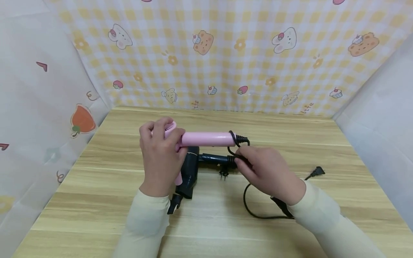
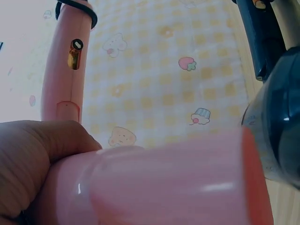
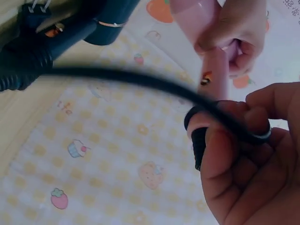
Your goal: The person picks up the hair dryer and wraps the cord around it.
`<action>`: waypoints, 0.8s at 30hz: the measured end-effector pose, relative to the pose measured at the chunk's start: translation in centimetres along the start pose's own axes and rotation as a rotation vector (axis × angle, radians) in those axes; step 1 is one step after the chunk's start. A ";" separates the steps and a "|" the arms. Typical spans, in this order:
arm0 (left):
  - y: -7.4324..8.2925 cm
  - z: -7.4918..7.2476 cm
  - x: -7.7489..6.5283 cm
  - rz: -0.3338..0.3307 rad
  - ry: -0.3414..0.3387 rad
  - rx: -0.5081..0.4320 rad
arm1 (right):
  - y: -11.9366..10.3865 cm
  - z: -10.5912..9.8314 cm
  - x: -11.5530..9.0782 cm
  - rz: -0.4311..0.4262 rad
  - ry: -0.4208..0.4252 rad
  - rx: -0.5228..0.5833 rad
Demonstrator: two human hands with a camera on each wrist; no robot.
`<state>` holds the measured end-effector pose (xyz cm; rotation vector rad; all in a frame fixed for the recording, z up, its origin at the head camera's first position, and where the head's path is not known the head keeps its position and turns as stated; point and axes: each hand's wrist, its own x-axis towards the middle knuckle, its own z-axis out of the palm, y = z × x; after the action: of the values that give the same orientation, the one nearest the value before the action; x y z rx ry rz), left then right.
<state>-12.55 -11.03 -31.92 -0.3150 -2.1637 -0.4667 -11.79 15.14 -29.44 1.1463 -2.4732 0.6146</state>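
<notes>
My left hand grips a pink hair dryer around its barrel, near where the handle joins. The handle points right, above the table. Pinched between the thumb and fingers of my right hand is the black cord, close to the handle's end. One turn of that cord loops around the handle, as the right wrist view shows. Below and nearer to me, a dark hair dryer lies on the table, its handle also pointing right. My left hand and the pink barrel partly cover it.
A black two-pin plug sits by the dark handle. Further right lies another black plug. A dark block on the cord is partly hidden under my right wrist. Patterned cloth stands behind the wooden table.
</notes>
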 end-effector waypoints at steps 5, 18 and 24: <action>0.0 0.0 0.0 0.004 -0.014 0.003 | 0.1 -0.7 0.3 -0.027 0.058 0.001; 0.0 0.2 0.0 0.014 -0.061 0.026 | 2.4 -2.3 1.5 0.001 0.093 0.078; 0.0 0.1 0.0 0.051 -0.089 0.023 | 3.2 -2.7 2.1 -0.003 0.073 0.106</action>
<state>-12.61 -10.99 -32.00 -0.3835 -2.2399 -0.4049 -15.20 17.03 -26.95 1.1442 -2.4025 0.7805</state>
